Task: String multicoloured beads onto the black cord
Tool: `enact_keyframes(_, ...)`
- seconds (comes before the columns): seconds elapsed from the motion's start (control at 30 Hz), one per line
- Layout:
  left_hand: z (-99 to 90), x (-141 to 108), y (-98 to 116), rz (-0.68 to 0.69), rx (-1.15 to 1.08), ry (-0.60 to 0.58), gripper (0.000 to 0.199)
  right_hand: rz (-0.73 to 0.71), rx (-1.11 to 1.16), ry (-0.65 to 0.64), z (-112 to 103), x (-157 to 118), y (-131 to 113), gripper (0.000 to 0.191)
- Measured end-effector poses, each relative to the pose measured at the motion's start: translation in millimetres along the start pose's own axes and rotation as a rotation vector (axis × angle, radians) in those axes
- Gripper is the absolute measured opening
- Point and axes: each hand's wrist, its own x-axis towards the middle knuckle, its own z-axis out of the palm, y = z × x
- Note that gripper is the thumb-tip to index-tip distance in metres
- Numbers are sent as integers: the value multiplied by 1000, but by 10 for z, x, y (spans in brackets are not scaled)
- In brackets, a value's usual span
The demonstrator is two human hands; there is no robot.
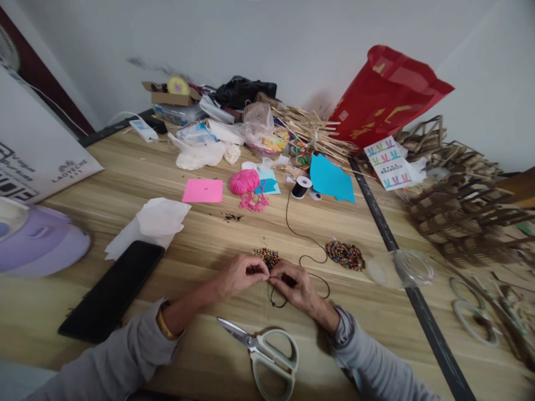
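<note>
Through my remote feed I saw a pale wood-grained table (192, 236) crossed by a black strip (434, 340); beyond the table rose a smudged grey-white wall (188, 33), with a dark reddish-brown panel (42, 78) past the table's left end.

- Black cord (287, 216): thin, slack, unwound in loose curves. Leaves the spool, runs across the tabletop (196, 362) toward the near edge, bends toward the right edge, doubles back, then loops again. Passes partly out of sight, shows once more as a small loop on the near-edge side of the beads. Is pinched just beside them; too fine there to tell the exact tip.
- Spool (298, 190): white-flanged, wound black, stands nearer the far edge.
- Loose beads (266, 256): tiny, round, multicoloured, heaped between near and far edges.
</note>
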Motion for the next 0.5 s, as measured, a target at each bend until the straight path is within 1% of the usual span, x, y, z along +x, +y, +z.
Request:
enact_keyframes(0.13,2,2,14,-20,-15,3,9,33,16,7,-6,9,-27,20)
enact_keyframes(0.27,30,9,-27,-15,14,22,8,162,142,53,-24,19,-41,28)
enact_keyframes(0.37,55,6,-66,17,128,7,10,248,288,73,-48,37,-40,33)
enact_keyframes(0.5,80,-6,-108,115,309,-38,13,319,407,66,-81,62,-41,36)
